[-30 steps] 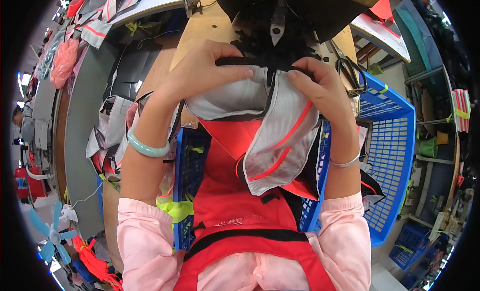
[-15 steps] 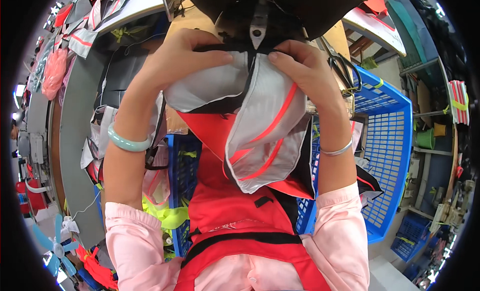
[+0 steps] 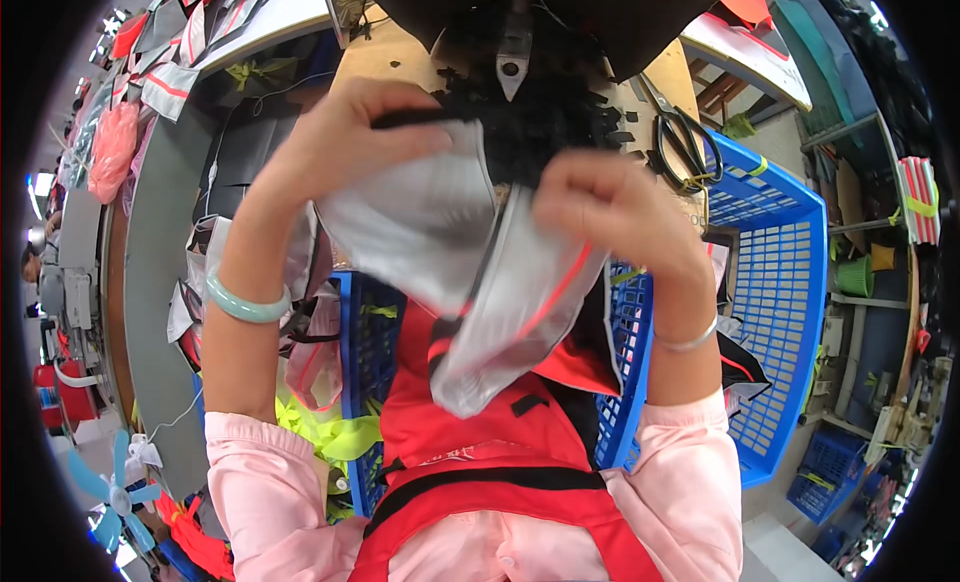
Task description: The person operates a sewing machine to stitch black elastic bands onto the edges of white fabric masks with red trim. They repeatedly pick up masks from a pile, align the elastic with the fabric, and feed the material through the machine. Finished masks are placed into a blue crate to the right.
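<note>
My left hand [image 3: 375, 137] pinches the black-edged top of a silver-grey sewn fabric piece [image 3: 410, 217] with a red stripe and red and black parts. My right hand [image 3: 610, 207], blurred by motion, is closed on the piece's other upper edge; its fingertips are hard to make out. Between the hands the fabric sags in a fold over my red apron [image 3: 480, 407]. Just beyond stands a dark sewing machine [image 3: 530, 12] with a pointed metal part [image 3: 513, 72] hanging down. The fabric is apart from that metal part. Black scraps [image 3: 530, 132] lie beneath it.
Black-handled scissors [image 3: 685, 142] lie on the wooden table [image 3: 375, 62] at the right. A large blue plastic basket [image 3: 775, 292] stands to my right, another blue basket [image 3: 365, 382] by my lap. Grey sewn pieces and yellow-green cloth [image 3: 335, 427] are at my left.
Both hands have come down and toward me with the fabric piece, away from the machine's pointed part. My right hand has dropped further, and the black scraps now show.
</note>
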The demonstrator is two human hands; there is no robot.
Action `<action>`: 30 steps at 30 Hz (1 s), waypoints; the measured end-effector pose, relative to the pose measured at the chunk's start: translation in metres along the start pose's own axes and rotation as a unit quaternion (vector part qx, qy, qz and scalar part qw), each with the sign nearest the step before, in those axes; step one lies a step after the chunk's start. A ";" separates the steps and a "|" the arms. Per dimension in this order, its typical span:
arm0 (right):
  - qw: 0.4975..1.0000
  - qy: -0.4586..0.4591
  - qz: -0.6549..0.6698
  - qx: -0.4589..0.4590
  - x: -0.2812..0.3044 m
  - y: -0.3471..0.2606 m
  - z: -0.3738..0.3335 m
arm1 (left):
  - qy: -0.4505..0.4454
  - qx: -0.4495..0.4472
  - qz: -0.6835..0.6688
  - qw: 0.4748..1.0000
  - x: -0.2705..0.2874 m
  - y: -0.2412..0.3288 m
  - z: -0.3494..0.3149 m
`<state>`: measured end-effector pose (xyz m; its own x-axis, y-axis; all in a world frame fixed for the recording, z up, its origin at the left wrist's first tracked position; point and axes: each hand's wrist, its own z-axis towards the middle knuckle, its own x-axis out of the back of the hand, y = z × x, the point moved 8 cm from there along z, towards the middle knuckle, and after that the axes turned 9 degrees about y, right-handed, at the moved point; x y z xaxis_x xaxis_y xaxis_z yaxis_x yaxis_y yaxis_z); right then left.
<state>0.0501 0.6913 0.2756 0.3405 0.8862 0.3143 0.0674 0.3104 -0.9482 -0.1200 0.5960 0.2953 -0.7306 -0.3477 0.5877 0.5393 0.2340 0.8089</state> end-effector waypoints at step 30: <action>0.900 0.174 0.386 -0.102 -0.005 0.044 0.052 | -0.011 0.107 -0.134 0.985 -0.023 -0.026 0.030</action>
<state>0.0025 0.7184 0.2344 0.6302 0.6386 -0.4416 -0.1560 -0.4530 -0.8777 -0.1296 0.6255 0.2612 -0.8445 -0.4038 0.3517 0.2281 0.3229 0.9185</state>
